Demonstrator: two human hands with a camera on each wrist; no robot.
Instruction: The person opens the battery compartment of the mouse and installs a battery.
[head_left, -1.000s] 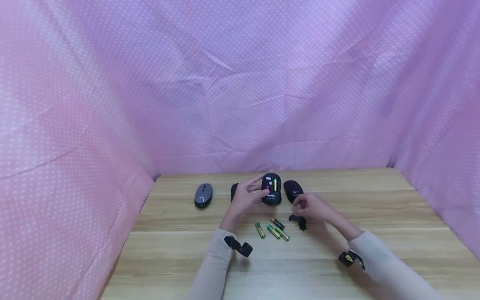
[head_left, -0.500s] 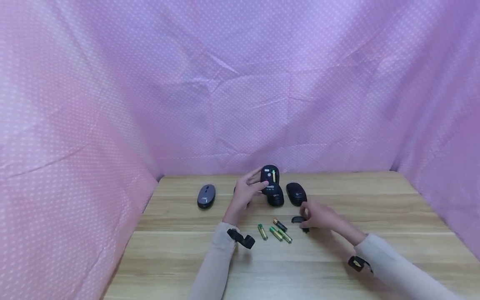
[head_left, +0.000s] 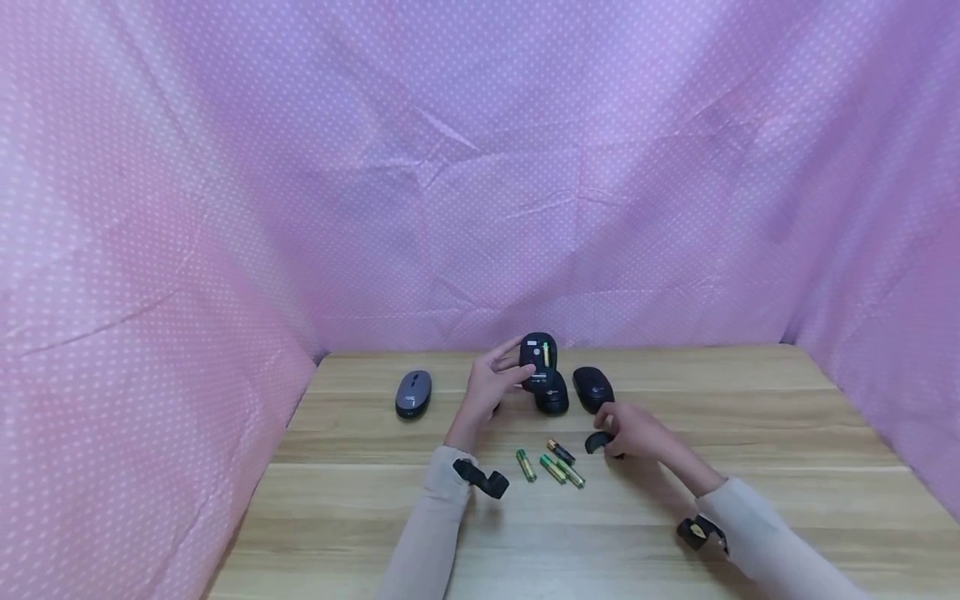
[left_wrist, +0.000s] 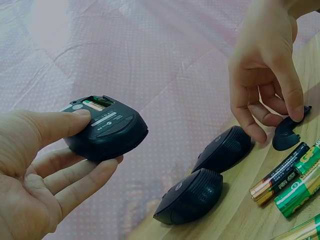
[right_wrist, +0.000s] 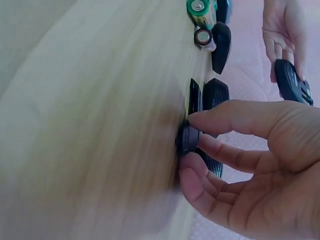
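"GP" can be read on a grn batt. (left_wrist: 308,157); print on the blk/gold batt. (left_wrist: 280,175) beside it can't be made out. White labels + fine print are seen on the upturned underside of the held blk mouse (left_wrist: 107,130), which is gripped btwn thumb & fingers of the L hand (head_left: 489,390), above the table; a gold/grn cell (left_wrist: 95,105) is seated in its uncovered slot. A curved blk plastic cover (left_wrist: 286,134) is pinched by thumb & fingertips of the R hand (left_wrist: 265,65), near the batts; whether it's lifted off the wood-grain table (head_left: 337,500) can't be told. Ribbed ends are shown on 2 other blk mice (head_left: 552,396); on the smooth oval gray mouse (head_left: 413,394), far L, the logo is blurred
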